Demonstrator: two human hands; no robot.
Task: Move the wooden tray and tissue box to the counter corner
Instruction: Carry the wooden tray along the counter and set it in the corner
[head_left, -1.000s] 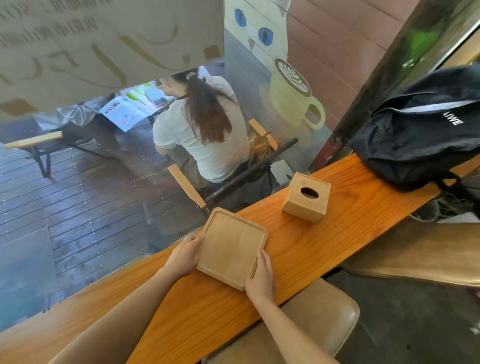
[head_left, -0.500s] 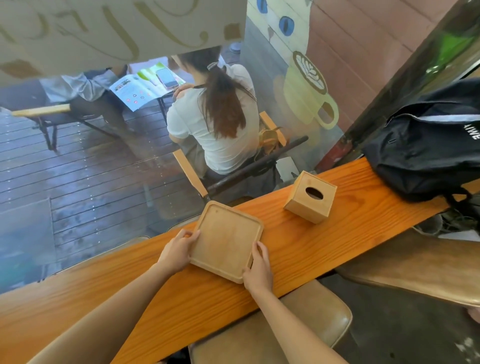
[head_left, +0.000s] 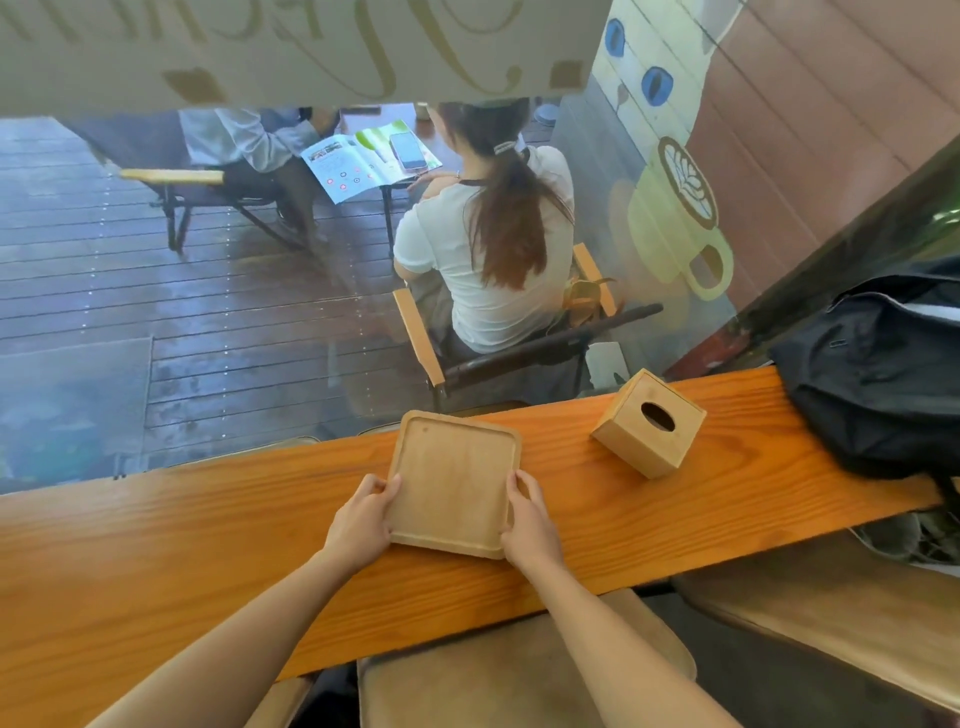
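Note:
A square wooden tray (head_left: 453, 478) with a raised rim lies flat on the long orange wooden counter (head_left: 156, 535). My left hand (head_left: 362, 522) grips the tray's left edge and my right hand (head_left: 529, 522) grips its right edge, near the tray's front corners. A cube-shaped wooden tissue box (head_left: 649, 422) with an oval hole on top stands on the counter to the right of the tray, apart from it.
A black backpack (head_left: 883, 364) lies on the counter's right end, against the window frame. A glass window runs along the counter's far edge; people sit outside. Tan padded stools (head_left: 493, 675) stand below the counter's near edge.
The tray has turned to sit squarer to me, and both hands have shifted down toward its near corners. The camera view has also swung, with the tissue box unmoved.

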